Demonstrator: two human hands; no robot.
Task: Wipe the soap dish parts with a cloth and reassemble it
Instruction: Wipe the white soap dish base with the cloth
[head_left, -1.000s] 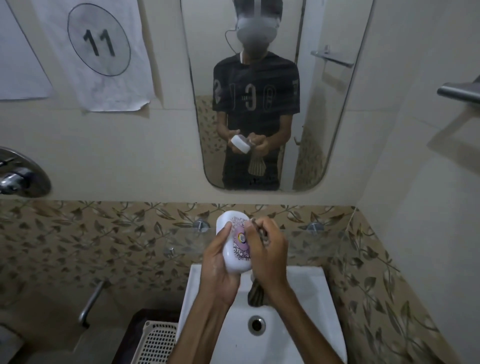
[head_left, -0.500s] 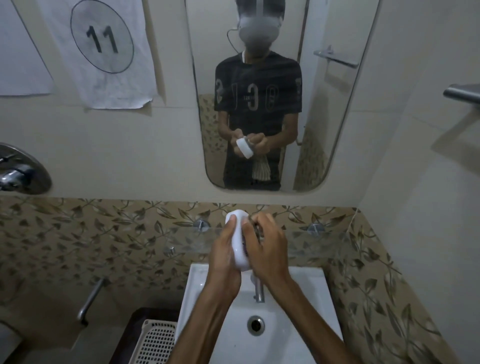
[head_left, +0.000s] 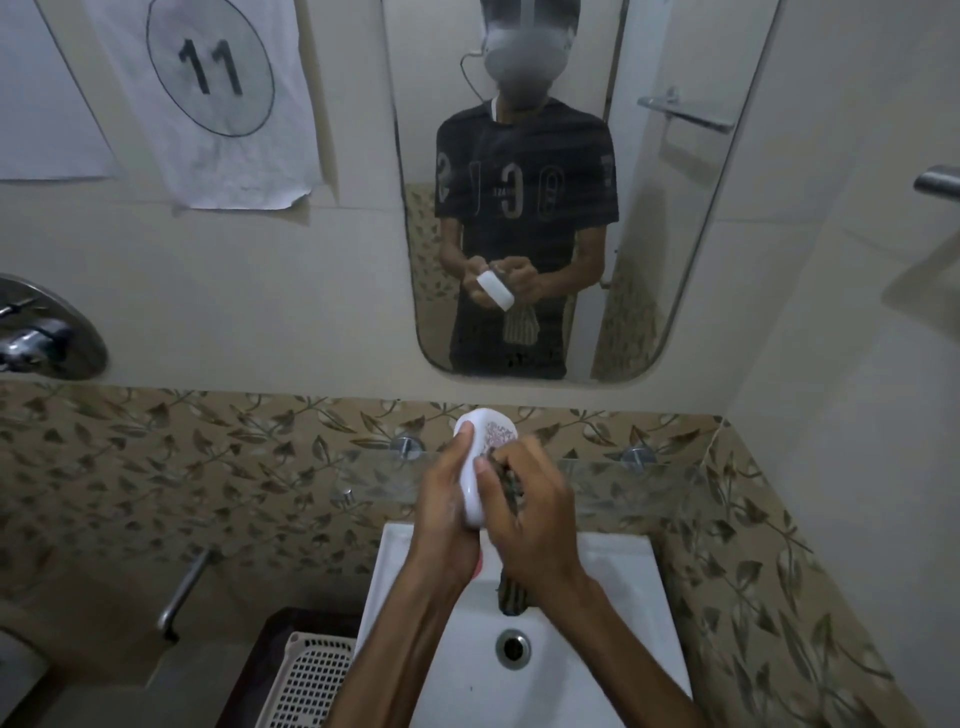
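Observation:
My left hand grips a white oval soap dish part, held upright on its edge above the basin, its patterned face turned toward my right hand. My right hand holds a dark striped cloth bunched against that face. The cloth's loose end hangs down below my right wrist. The mirror shows the same pose, with the white part and the hanging cloth. No other dish part is in sight.
A white washbasin with a round drain sits below my hands. A glass shelf runs along the leaf-patterned tiles behind them. A white perforated basket stands at lower left, with a metal handle and a wall tap further left.
The dish part has turned in my left hand from edge-on to show its patterned top. My right hand has slid the cloth lower on its face.

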